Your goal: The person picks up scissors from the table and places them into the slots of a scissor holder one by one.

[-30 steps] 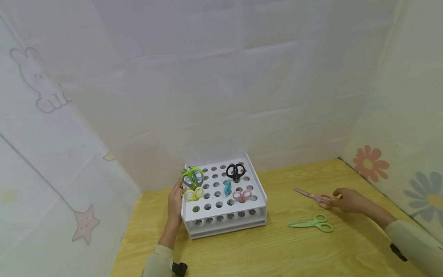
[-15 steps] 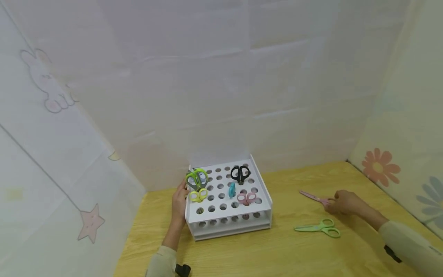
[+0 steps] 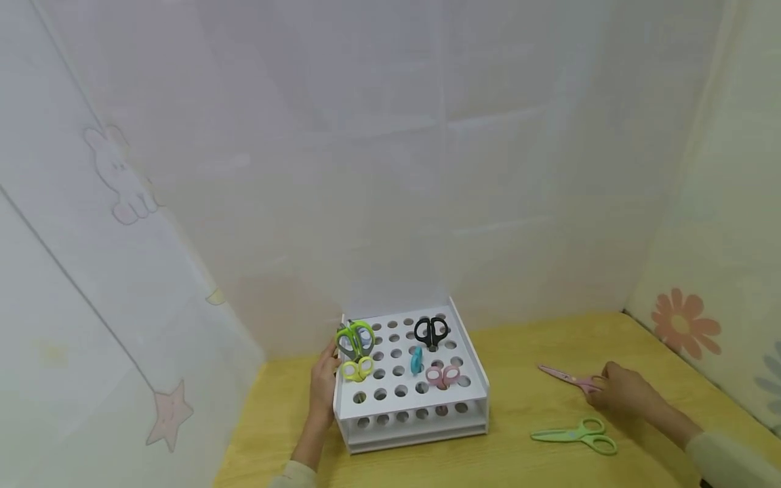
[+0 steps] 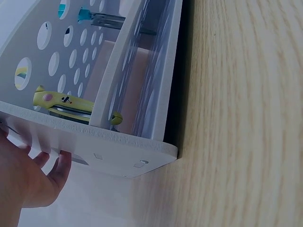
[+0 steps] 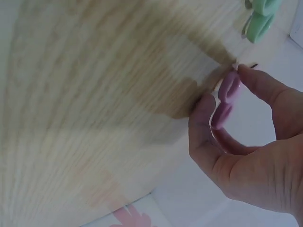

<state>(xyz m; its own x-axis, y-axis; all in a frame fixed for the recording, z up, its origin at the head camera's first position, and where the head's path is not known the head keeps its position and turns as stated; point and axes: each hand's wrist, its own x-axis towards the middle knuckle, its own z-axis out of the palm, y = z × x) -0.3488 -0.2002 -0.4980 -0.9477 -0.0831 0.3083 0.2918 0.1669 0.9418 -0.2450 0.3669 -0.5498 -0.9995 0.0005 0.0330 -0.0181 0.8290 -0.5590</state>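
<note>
In the head view, a white rack with rows of round holes stands on the table. My left hand grips its left side; in the left wrist view the fingers bend against the side wall by a slot. Further right, my right hand pinches the handles of pink scissors, whose blades point left along the table. The right wrist view has thumb and fingers around the pink handles. Nearer the front lie light green scissors, untouched.
Upright in the rack are green-and-grey scissors, yellow scissors, black scissors, a teal-handled pair and pink-handled scissors. Patterned white sheets enclose the wooden table at back and sides.
My right hand has gone from reaching at the pink scissors' handles to pinching them. The left hand stays on the rack. The head view has tilted, so everything sits lower and further right.
</note>
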